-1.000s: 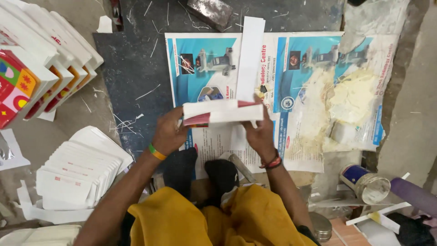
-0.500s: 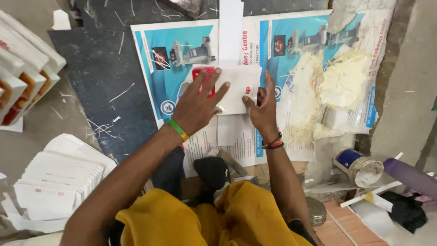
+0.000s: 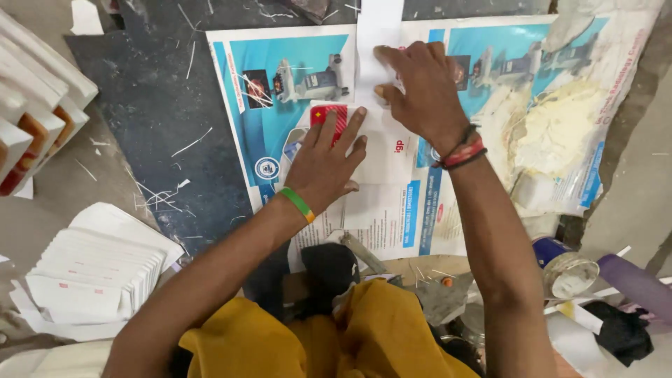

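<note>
One head-worn camera looks steeply down, close above the blue poster point(image 3: 294, 105) on the floor, the person's lap below it.

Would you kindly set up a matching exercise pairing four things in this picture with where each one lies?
Things:
1. left hand
2. right hand
3. stack of white folded cartons
4. open tin

Places:
A. far left, beside the dark mat
B. lower right, near the purple tube
C. flat on the carton's red patch
D. pressing the white strip, farther up

Pairs: 1-C, 2-D, 3-A, 4-B
</note>
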